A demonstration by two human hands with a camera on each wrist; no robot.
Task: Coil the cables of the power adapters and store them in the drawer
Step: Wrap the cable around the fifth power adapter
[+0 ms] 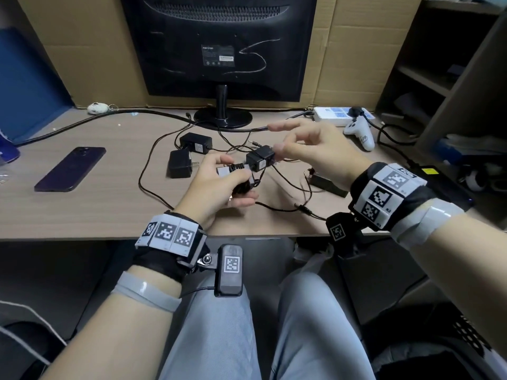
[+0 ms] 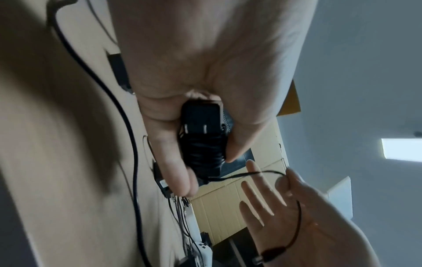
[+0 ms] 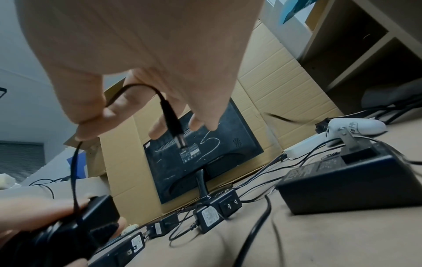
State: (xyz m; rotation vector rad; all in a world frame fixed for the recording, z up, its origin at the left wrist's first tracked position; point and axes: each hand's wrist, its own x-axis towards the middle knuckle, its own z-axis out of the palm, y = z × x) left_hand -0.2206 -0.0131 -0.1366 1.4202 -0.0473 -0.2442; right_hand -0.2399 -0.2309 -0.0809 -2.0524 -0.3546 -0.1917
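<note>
My left hand grips a black power adapter over the desk's front edge, its cable wound round the body and its two prongs showing. The loose cable end runs to my right hand, which pinches it between thumb and forefinger. The barrel plug dangles under the palm, and the other fingers are spread. Three more small black adapters lie on the desk with tangled cables. A larger black adapter lies at the right. No drawer is in view.
A monitor on a round stand faces away at the back, with cardboard behind it. A dark phone lies at the left. A white power strip and a white controller sit at the back right. Shelves stand to the right.
</note>
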